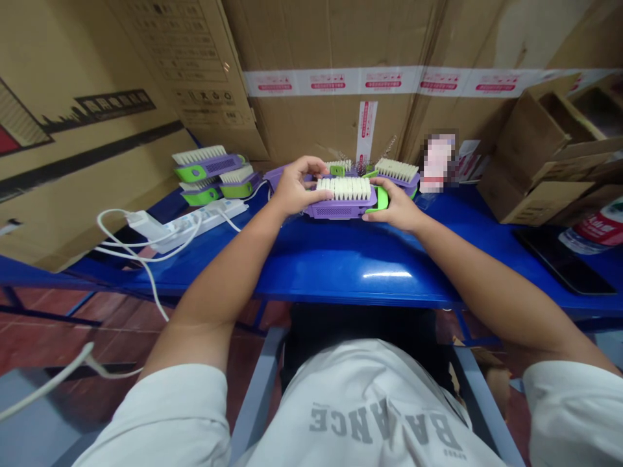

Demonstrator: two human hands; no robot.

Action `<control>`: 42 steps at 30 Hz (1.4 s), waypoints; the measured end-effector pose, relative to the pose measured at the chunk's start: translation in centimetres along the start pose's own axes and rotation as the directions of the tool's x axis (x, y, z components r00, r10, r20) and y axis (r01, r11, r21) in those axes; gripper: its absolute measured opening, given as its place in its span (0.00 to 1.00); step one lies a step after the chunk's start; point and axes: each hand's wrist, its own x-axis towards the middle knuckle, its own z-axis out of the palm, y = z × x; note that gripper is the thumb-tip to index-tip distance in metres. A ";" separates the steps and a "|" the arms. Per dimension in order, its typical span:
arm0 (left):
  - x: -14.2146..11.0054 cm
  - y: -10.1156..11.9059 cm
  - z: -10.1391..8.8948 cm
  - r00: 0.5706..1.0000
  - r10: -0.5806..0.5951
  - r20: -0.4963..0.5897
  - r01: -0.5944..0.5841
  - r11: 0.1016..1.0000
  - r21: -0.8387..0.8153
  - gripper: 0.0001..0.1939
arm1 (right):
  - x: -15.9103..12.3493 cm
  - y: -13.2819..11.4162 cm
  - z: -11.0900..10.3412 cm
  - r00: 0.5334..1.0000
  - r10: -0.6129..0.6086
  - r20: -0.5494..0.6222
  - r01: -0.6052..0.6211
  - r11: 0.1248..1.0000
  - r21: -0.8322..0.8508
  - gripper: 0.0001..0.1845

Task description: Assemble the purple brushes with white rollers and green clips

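Between both hands is a purple-and-green brush (341,209) with pale bristles pointing up. My left hand (298,188) grips its left end, thumb lying along the bristles. At the other end, my right hand (400,206) is closed around the bright green part. Just behind it are more brushes of the same kind, one with its bristles (396,170) showing to the right and another with its bristles (339,166) partly hidden by the held one. Several similar brushes (207,165) are stacked at the left against the cardboard.
A white power strip (199,220) with plugged-in cables lies left on the blue table (341,266). To the right are small cardboard boxes (549,155), a black phone (564,259) and a bottle with a red label (596,227). Large cardboard sheets (331,39) stand behind.
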 end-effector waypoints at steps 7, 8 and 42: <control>-0.3 1.0 -0.8 0.984 -0.078 0.159 0.063 0.993 0.097 0.49 | -0.2 -0.4 -0.9 0.993 -0.106 0.044 0.108 0.992 -0.061 0.62; -0.5 1.2 -0.9 0.976 -0.088 0.197 0.067 0.991 0.112 0.50 | -0.2 -0.5 -1.0 0.991 -0.126 0.053 0.131 0.988 -0.084 0.62; -1.5 6.8 3.4 0.874 -0.092 0.477 -0.308 0.655 0.691 0.48 | -0.7 0.0 -0.3 0.829 -0.523 0.200 0.559 0.749 -0.355 0.47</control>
